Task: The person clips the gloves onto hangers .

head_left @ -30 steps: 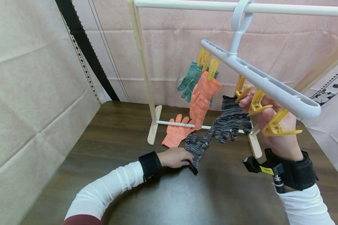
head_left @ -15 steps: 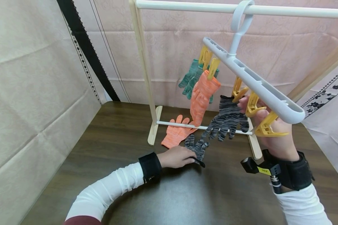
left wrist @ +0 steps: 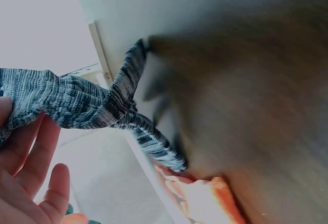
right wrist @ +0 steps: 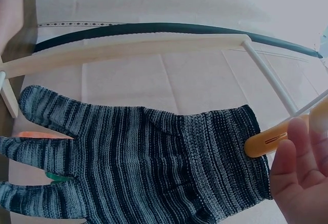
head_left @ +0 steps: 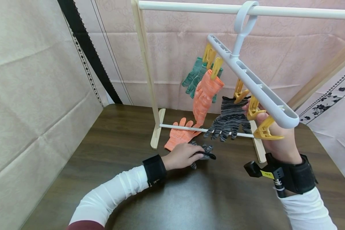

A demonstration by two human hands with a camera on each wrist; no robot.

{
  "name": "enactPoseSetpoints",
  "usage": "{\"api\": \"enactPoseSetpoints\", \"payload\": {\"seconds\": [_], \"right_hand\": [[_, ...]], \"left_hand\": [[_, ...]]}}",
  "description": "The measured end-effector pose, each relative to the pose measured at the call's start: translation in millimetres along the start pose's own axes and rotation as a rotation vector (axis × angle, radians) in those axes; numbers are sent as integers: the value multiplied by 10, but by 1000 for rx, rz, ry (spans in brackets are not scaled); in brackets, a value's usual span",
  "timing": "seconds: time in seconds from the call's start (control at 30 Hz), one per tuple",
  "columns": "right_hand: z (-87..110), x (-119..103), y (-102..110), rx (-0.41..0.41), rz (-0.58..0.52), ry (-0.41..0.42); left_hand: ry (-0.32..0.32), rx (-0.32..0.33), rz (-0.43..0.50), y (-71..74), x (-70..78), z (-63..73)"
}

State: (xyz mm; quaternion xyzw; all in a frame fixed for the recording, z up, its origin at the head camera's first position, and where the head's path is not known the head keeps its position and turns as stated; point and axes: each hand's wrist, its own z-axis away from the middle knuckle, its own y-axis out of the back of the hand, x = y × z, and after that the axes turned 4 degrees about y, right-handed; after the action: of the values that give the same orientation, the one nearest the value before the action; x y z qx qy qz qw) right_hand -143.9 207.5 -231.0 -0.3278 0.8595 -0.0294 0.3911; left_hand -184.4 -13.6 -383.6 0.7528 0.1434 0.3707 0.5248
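My left hand holds a black-and-grey striped knit glove low over the table; in the left wrist view its fingers dangle away from my hand. A matching striped glove hangs by its cuff from a yellow clip on the pale blue hanger. My right hand is beside that cuff, its curled fingers on the clip's handle end; the hanger and other clips partly cover this hand in the head view. An orange glove and green gloves hang at the hanger's far end.
Another orange glove lies on the brown table by the rack's white lower bar. The hanger hooks over the white top rail. Two more yellow clips hang before my right hand.
The hanger's near end has swung left, and my right hand has shifted left with the hanging glove. My left hand has turned and drawn its glove off the hanging one's fingers.
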Motion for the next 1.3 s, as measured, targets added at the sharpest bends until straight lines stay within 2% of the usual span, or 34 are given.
{"api": "enactPoseSetpoints", "payload": {"seconds": [0.33,0.53,0.7,0.8,1.03,1.3], "right_hand": [[29,32,38,24,19,-16],[34,46,62,66,36,39],[34,52,75,83,53,39],[50,57,88,97,74,41],[59,83,114,70,122,80],[70,104,136,84,178,78]], "left_hand": [[-16,214,100,160,162,-58],[-53,310,123,256,267,-87],[-92,380,117,363,377,-137],[-115,410,108,422,446,-173],[-173,470,120,531,601,-272],[-198,495,116,643,738,-394]]}}
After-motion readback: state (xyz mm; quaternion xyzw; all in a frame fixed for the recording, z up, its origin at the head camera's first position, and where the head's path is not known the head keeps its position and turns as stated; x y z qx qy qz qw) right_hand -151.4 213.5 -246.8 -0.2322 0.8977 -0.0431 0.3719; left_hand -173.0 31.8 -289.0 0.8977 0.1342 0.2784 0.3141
